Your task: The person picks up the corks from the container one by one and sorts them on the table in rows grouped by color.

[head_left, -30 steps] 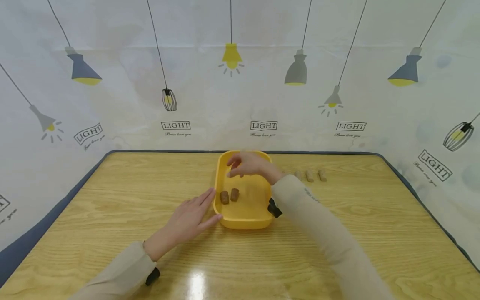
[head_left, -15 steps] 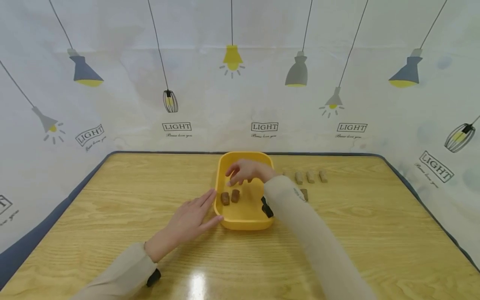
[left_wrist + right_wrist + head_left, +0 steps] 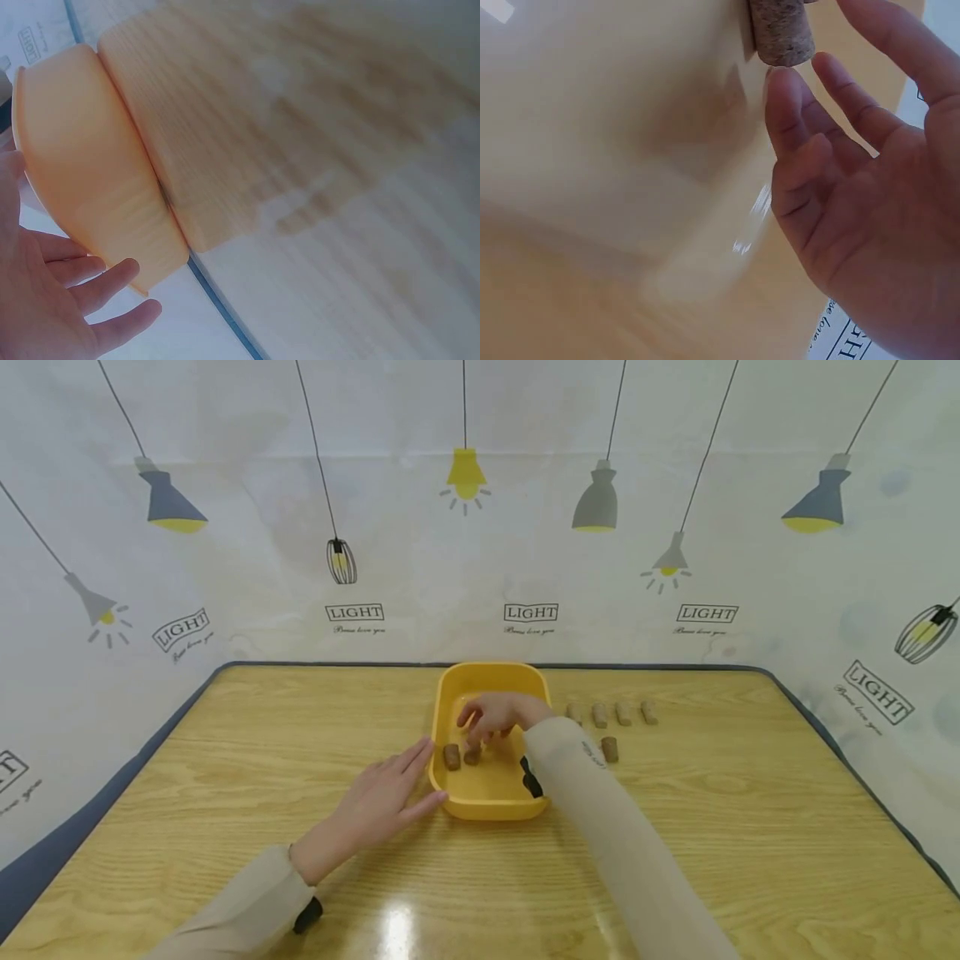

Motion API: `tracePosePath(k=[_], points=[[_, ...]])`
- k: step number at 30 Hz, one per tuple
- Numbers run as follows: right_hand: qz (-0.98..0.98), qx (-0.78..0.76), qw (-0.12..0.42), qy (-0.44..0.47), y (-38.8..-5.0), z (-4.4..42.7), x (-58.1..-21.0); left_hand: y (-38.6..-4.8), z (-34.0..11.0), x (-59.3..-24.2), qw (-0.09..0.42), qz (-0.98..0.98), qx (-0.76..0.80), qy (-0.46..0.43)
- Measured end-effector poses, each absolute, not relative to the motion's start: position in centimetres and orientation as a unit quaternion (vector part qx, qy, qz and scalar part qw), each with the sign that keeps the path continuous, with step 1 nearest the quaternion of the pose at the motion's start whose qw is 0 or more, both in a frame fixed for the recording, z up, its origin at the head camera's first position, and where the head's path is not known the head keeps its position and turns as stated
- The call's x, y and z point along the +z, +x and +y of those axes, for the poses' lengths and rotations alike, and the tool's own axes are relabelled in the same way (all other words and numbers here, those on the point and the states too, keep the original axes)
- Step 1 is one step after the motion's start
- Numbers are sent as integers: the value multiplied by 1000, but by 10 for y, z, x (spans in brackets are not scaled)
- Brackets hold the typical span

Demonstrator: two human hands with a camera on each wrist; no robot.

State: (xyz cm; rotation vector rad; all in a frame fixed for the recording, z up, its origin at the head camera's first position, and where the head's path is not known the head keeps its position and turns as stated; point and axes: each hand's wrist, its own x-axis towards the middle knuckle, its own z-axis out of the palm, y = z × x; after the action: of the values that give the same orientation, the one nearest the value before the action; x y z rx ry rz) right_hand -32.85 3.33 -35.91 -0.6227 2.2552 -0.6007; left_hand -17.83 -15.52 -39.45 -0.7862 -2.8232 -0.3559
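Note:
A yellow plastic box [image 3: 495, 810] stands at the middle of the table, with two brown corks on its floor toward the left. My left hand [image 3: 380, 793] lies along the box's left side, its straight fingers touching the wall near the rim; the left wrist view shows them spread against the box. Inside the box, my right hand [image 3: 498, 714] reaches down with bent fingers to the right-hand cork [image 3: 472, 757] and partly covers it. In the right wrist view fingertips meet the cork [image 3: 781, 34], but a firm pinch is not clear. The other cork [image 3: 452, 757] lies just left.
Right of the box, several pale corks [image 3: 623, 713] form a row on the wooden table [image 3: 300, 718]. A darker cork [image 3: 610, 749] lies nearer, beside my right sleeve [image 3: 592, 802]. A lamp-print sheet [image 3: 412, 560] rises behind the table.
My right hand has come down and nearer inside the box, from above the floor to the right-hand cork. My left hand stays at the box's side.

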Motion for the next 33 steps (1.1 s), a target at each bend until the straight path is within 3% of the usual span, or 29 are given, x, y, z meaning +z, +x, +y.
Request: tracePosePath(k=[10, 33], points=[[861, -238, 380, -242, -324, 29, -366, -178, -155, -395, 93, -953, -123, -261], [856, -274, 334, -285, -331, 32, -361, -178, -156, -395, 96, -953, -120, -263]])
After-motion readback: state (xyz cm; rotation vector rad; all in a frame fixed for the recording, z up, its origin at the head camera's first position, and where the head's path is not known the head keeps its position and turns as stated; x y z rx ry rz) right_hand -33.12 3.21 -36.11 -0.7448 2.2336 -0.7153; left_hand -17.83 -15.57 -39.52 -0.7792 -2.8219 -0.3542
